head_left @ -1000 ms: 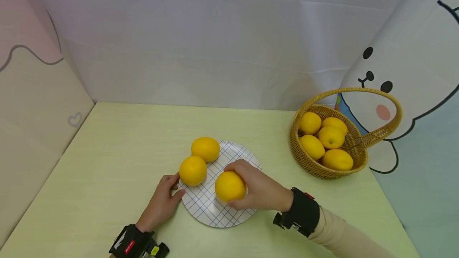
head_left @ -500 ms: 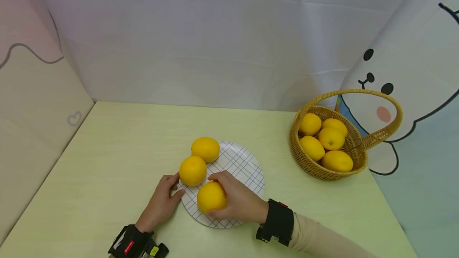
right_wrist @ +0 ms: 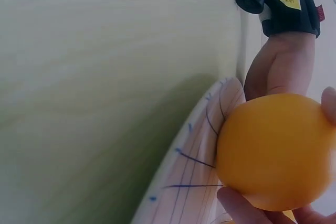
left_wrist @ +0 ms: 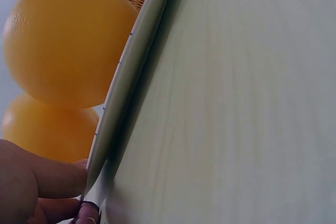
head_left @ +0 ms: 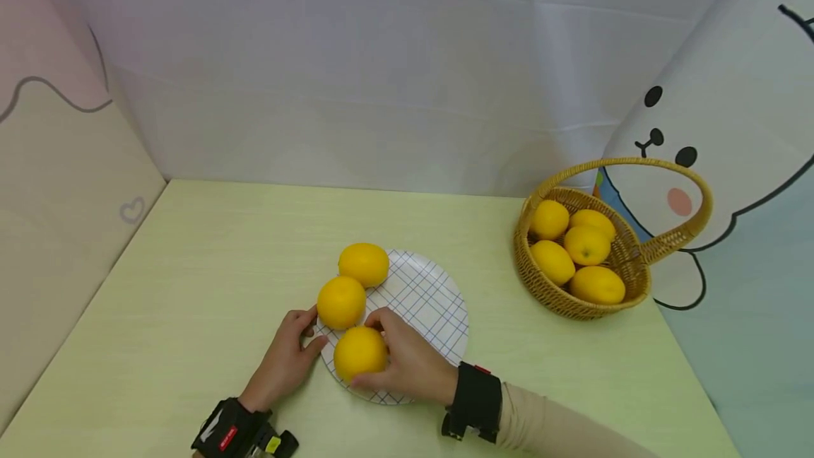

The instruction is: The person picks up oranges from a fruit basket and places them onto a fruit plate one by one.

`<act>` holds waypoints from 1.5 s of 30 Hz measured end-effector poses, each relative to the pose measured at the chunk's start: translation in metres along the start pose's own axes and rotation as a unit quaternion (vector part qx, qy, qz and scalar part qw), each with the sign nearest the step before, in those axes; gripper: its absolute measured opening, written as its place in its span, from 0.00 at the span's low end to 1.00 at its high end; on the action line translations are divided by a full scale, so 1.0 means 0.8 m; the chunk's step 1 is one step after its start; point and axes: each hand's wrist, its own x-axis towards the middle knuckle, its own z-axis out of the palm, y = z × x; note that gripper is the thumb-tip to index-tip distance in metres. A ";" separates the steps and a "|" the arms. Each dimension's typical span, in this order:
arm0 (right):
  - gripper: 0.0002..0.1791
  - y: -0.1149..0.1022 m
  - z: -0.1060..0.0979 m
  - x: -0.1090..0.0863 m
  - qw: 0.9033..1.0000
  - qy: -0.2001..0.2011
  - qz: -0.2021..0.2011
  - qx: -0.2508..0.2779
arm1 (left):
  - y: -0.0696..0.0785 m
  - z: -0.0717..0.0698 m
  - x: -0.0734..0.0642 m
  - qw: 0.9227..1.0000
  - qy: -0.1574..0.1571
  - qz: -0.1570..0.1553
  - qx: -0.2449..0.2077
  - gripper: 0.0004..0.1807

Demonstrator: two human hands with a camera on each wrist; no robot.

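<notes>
Leftward went the fruit (head_left: 360, 354) my right hand (head_left: 410, 366) grips; left hand (head_left: 292, 359) pinches the plate (head_left: 426, 295); two others (head_left: 341, 302) look placed (five in the basket (head_left: 540, 288) seemingly remain).

Held fruit (head_left: 360, 353): round, yellow, at near-left side of plate (head_left: 422, 302); plate round, white, blue grid, on worktop (head_left: 191, 288)

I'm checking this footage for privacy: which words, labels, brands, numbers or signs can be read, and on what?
No words or numbers read clearly.
Red tag on the left wristband: too small.
Yellow label, same wrist: too blurred.
Red tab on the right wristband: too small.
Left wall sheet: heart outline, no lettering.
</notes>
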 end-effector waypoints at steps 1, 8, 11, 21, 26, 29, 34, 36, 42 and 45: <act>0.39 0.000 0.001 0.000 1.000 0.003 0.004 0.002 | 0.000 0.000 0.000 1.000 -0.001 -0.001 0.000 0.32; 0.39 -0.001 0.005 0.002 1.000 0.021 0.014 0.013 | -0.004 0.002 0.002 1.000 -0.004 0.005 0.001 0.32; 0.39 0.000 0.006 0.003 1.000 0.022 0.012 0.012 | -0.004 0.001 0.002 1.000 -0.007 0.003 0.000 0.32; 0.47 0.001 0.005 0.002 1.000 0.013 0.013 -0.009 | -0.003 0.001 0.000 1.000 -0.003 0.008 0.000 0.32; 0.48 -0.001 0.002 0.002 1.000 0.012 0.023 -0.007 | -0.003 0.001 -0.001 1.000 -0.002 0.011 0.000 0.31; 0.48 -0.002 -0.003 0.001 0.999 0.017 0.032 0.001 | -0.004 0.002 -0.001 1.000 0.000 0.014 0.000 0.31; 0.45 -0.007 -0.023 0.001 0.999 0.033 0.029 -0.001 | -0.005 0.003 0.000 1.000 -0.001 0.007 0.002 0.32; 0.41 -0.010 -0.035 0.001 0.999 0.049 0.023 -0.003 | -0.005 0.004 0.000 1.000 -0.003 0.002 0.002 0.32; 0.28 -0.009 -0.091 0.003 0.987 0.158 -0.030 -0.001 | -0.006 0.004 0.001 1.000 -0.008 0.003 0.001 0.32; 0.24 -0.003 -0.131 0.003 0.978 0.207 -0.040 0.008 | -0.006 0.004 0.001 1.000 -0.006 0.004 0.002 0.32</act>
